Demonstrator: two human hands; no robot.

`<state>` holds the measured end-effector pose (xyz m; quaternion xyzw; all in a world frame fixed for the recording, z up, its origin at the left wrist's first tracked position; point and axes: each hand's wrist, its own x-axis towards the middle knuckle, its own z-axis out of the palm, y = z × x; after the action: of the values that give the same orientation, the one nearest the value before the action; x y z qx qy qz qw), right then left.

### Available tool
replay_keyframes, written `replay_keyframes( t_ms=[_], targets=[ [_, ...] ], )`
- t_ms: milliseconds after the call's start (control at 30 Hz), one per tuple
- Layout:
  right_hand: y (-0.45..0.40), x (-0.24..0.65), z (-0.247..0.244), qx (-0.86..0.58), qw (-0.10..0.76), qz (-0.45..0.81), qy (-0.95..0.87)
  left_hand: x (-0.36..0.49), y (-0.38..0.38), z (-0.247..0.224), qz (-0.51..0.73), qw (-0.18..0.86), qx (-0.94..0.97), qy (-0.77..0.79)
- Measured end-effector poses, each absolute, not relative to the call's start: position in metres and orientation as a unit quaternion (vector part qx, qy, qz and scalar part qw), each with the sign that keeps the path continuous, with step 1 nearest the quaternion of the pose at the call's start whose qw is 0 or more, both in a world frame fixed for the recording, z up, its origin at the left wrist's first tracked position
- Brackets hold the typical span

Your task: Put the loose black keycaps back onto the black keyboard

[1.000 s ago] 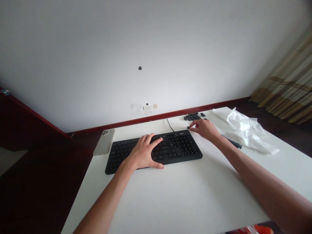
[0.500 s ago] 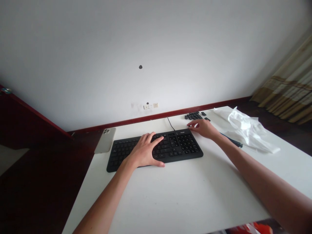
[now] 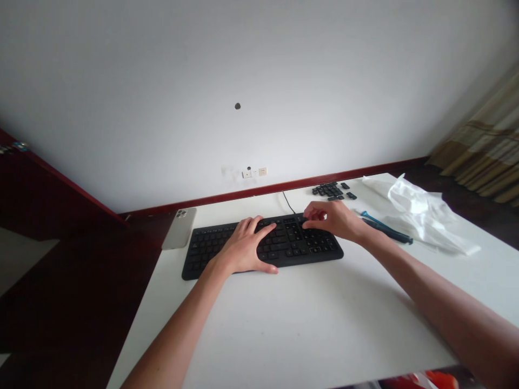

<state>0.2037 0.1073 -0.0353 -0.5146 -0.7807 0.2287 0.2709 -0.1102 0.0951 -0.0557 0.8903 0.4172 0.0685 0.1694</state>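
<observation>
A black keyboard (image 3: 219, 240) lies slightly angled on the white table. Across its middle keys rests my left hand (image 3: 245, 246), open, with fingers spread and the thumb over the front edge. My right hand (image 3: 330, 219) is over the upper part of the number pad (image 3: 320, 246), its thumb and curled fingers drawn together. Whatever the right fingertips may hold is too small and hidden to make out. Behind that hand is a group of loose black keycaps (image 3: 326, 190), with a couple lying apart from the rest.
A phone (image 3: 178, 228) lies face down beyond the keyboard's left end. Right of my right hand are a blue-and-black tool (image 3: 387, 229) and a crumpled white plastic bag (image 3: 421, 216). The keyboard cable (image 3: 288, 202) runs back over the table (image 3: 284, 324) toward the wall.
My right hand has moved left from beside the keyboard's top edge onto the number pad, its fingers now curled over the keys. The left hand stays put. The view has shifted slightly.
</observation>
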Motion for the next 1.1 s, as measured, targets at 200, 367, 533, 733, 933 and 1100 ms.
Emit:
replay_keyframes(
  t_ms=[200, 367, 533, 733, 933, 1100],
  targets=[
    [0.099, 0.186, -0.045, -0.480, 0.227, 0.241, -0.812, -0.110, 0.096, -0.056, 0.067, 0.170, 0.890, 0.418],
    [0.103, 0.191, -0.044, -0.475, 0.235, 0.218, -0.819, -0.111, 0.096, -0.058, 0.065, 0.172, 0.890, 0.418],
    [0.104, 0.193, -0.043, -0.454, 0.234, 0.210, -0.833, -0.111, 0.095, -0.058, 0.065, 0.174, 0.888, 0.420],
    [0.101, 0.191, -0.040, -0.474, 0.251, 0.183, -0.824, -0.110, 0.095, -0.056, 0.057, 0.178, 0.888, 0.421],
    [0.100, 0.194, -0.035, -0.441, 0.230, 0.200, -0.844, -0.110, 0.095, -0.055, 0.058, 0.185, 0.887, 0.419],
    [0.099, 0.190, -0.038, -0.438, 0.220, 0.201, -0.848, -0.109, 0.095, -0.054, 0.051, 0.186, 0.886, 0.423]
  ],
)
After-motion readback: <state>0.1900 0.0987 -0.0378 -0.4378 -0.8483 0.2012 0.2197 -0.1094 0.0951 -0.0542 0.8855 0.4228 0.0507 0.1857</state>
